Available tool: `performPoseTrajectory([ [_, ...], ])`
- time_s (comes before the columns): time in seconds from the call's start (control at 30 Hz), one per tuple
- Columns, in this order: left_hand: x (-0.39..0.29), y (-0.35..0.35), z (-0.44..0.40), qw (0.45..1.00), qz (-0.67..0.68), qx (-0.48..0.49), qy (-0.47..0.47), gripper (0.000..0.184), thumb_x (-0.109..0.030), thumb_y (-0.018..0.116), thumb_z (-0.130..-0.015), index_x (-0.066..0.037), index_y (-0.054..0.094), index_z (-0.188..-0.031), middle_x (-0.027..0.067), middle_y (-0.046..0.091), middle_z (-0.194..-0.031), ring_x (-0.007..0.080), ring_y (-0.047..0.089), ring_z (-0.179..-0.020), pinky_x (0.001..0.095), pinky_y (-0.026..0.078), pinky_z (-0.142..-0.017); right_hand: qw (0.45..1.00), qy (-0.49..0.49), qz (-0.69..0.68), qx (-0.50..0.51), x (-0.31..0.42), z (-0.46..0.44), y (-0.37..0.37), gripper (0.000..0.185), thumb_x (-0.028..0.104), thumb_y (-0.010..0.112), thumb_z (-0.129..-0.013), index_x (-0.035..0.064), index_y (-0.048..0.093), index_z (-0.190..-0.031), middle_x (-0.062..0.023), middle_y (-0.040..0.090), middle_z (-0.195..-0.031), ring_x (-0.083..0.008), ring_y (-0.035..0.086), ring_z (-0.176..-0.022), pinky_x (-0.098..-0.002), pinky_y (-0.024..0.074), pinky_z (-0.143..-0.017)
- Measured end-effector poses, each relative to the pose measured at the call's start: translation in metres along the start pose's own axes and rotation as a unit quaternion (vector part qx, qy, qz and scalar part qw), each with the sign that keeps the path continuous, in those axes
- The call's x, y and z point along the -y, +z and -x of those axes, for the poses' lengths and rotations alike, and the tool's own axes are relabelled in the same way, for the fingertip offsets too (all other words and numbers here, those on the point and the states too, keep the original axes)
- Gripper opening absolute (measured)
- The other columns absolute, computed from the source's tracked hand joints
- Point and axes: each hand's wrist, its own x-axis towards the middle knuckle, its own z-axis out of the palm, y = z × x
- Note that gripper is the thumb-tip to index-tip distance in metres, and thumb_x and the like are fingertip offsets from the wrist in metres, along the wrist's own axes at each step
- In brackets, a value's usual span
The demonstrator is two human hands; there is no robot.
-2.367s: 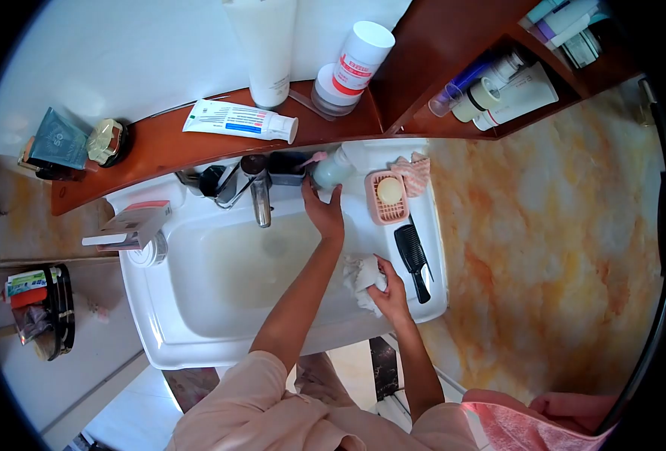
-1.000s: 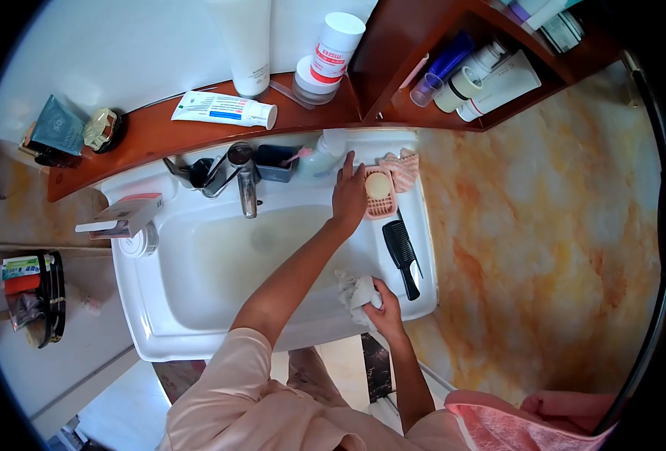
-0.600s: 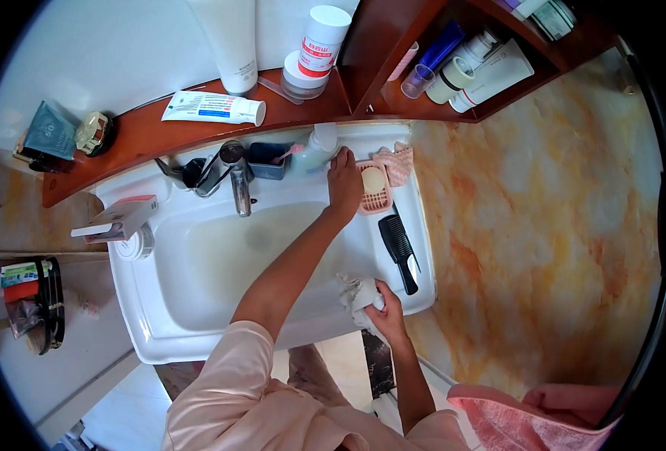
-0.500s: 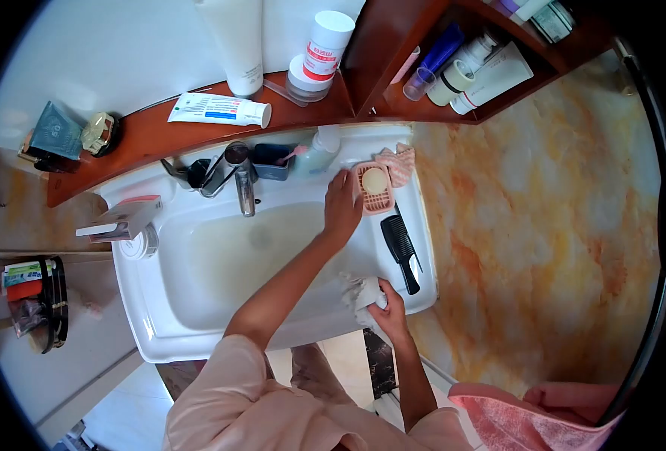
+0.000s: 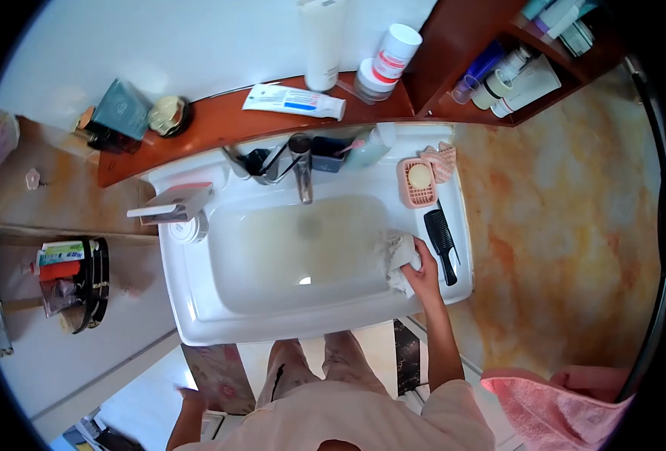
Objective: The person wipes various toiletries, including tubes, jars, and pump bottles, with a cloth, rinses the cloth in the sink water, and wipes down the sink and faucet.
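My right hand [image 5: 423,272] is closed around a bunched white cloth [image 5: 399,261], at the right rim of the white washbasin [image 5: 220,319]. Beside that hand lie a black comb [image 5: 439,234] and a pink soap dish [image 5: 406,186] with a pale round bar of soap [image 5: 419,176] in it. A checked pink cloth [image 5: 442,159] touches the dish. Low on the left, away from the basin, my left hand [image 5: 190,398] hangs near the floor mat; its fingers are too blurred to read. Cloudy water [image 5: 310,240] stands in the basin under the tap [image 5: 301,169].
Behind the basin, a wooden shelf [image 5: 220,128] carries a toothpaste tube [image 5: 294,101], jars and bottles. A box [image 5: 179,201] and a white tub [image 5: 191,227] sit on the left rim. A pink towel [image 5: 558,406] hangs at lower right.
My left hand has left the soap dish and dropped to the lower left. My right hand has moved the white cloth closer to the basin's right inner edge. The view has shifted left.
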Motion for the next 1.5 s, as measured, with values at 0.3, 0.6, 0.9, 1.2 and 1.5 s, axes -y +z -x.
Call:
performPoseTrajectory([
  [0.3, -0.290, -0.174, -0.068, 0.743, 0.057, -0.401, 0.533, 0.051, -0.009, 0.066, -0.073, -0.006, 0.049, -0.121, 0.0138, 0.052, -0.116, 0.0333, 0.050, -0.106, 0.0399, 0.044, -0.087, 0.999, -0.025, -0.030, -0.028, 0.009, 0.016, 0.036, 0.064, -0.002, 0.061, -0.071, 0.0047, 0.040, -0.131, -0.0092, 0.054, -0.116, -0.0168, 0.051, -0.103, -0.0275, 0.0400, -0.090],
  [0.6, -0.444, -0.260, -0.216, 0.689, -0.176, -0.642, 0.287, 0.035, -0.011, 0.046, -0.084, 0.001, 0.050, -0.116, 0.0176, 0.054, -0.116, 0.0323, 0.049, -0.110, 0.0373, 0.038, -0.096, 0.998, 0.011, -0.009, -0.057, 0.003, 0.047, 0.040, 0.066, 0.000, 0.060, -0.072, 0.0058, 0.037, -0.134, -0.0092, 0.046, -0.127, -0.0190, 0.046, -0.112, -0.0294, 0.0352, -0.096],
  [0.9, -0.443, -0.282, -0.221, 0.721, -0.141, -0.584, 0.345, 0.016, -0.013, 0.050, -0.083, -0.003, 0.061, -0.090, 0.0131, 0.058, -0.087, 0.0286, 0.058, -0.086, 0.0397, 0.046, -0.077, 0.994, 0.029, -0.065, -0.087, -0.006, 0.052, 0.049, 0.060, 0.002, 0.062, -0.075, 0.0053, 0.040, -0.131, -0.0099, 0.049, -0.122, -0.0182, 0.047, -0.109, -0.0286, 0.0384, -0.092],
  [1.2, -0.394, -0.250, -0.091, 0.721, 0.008, -0.540, 0.433, 0.040, -0.007, 0.071, -0.064, -0.007, 0.057, -0.101, 0.0109, 0.052, -0.092, 0.0285, 0.056, -0.085, 0.0387, 0.046, -0.071, 0.996, -0.020, 0.002, -0.089, -0.036, -0.002, 0.062, 0.054, 0.002, 0.061, -0.075, 0.0033, 0.044, -0.126, -0.0130, 0.051, -0.120, -0.0206, 0.049, -0.109, -0.0277, 0.0401, -0.091],
  [1.5, -0.255, -0.147, -0.056, 0.786, 0.210, -0.430, 0.391, 0.048, -0.008, 0.076, -0.060, -0.004, 0.060, -0.105, 0.0140, 0.056, -0.095, 0.0287, 0.059, -0.083, 0.0332, 0.049, -0.070, 0.962, -0.200, 0.098, -0.157, 0.038, -0.117, 0.120, 0.055, -0.001, 0.060, -0.071, 0.0055, 0.047, -0.124, -0.0147, 0.054, -0.110, -0.0296, 0.053, -0.104, -0.0339, 0.0443, -0.085],
])
